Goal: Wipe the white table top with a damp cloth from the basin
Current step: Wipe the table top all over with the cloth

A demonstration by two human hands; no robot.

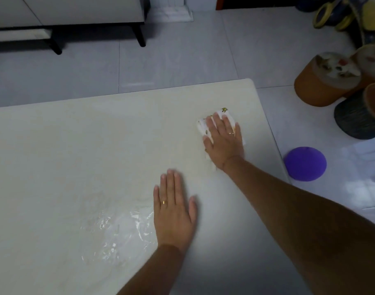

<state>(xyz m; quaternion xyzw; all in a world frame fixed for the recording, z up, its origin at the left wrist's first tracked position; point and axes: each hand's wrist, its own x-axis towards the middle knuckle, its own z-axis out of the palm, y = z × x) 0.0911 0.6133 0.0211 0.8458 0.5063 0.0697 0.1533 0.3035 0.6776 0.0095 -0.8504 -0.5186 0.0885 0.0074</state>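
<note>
**Entry: cloth under your right hand, far right part of the counter**

Your right hand (pixel 223 139) lies flat on the cloth (pixel 222 113), fingers straight and slightly spread, palm down. It presses the cloth rather than gripping it; no finger curls round the fabric. A ring shows on one finger.

The cloth is white with a small green and yellow print. It sits on the counter (pixel 75 156) near the far right corner, just inside the right edge. Most of it is covered by your hand. Cloth shows beyond the fingertips, to the left of the fingers, and in a pale strip beside the wrist.

Your left hand (pixel 173 207) rests palm down on the bare counter, nearer to you and to the left of the right hand, apart from the cloth. Its fingers are straight and close together, holding nothing. It also wears a ring.

Just left of the left hand, touching its edge, is a glossy crinkled patch (pixel 118 231). You cannot tell from this view whether it is water or clear film.

Off the counter, on the grey tiled floor (pixel 171 60):
- a purple round object (pixel 304 163), just beside the counter's right edge
- an orange stool (pixel 322 81) with a patterned top, farther right
- a dark ribbed stool (pixel 352 122) near it
- a pale cabinet (pixel 75 11) on black legs, far left
</note>
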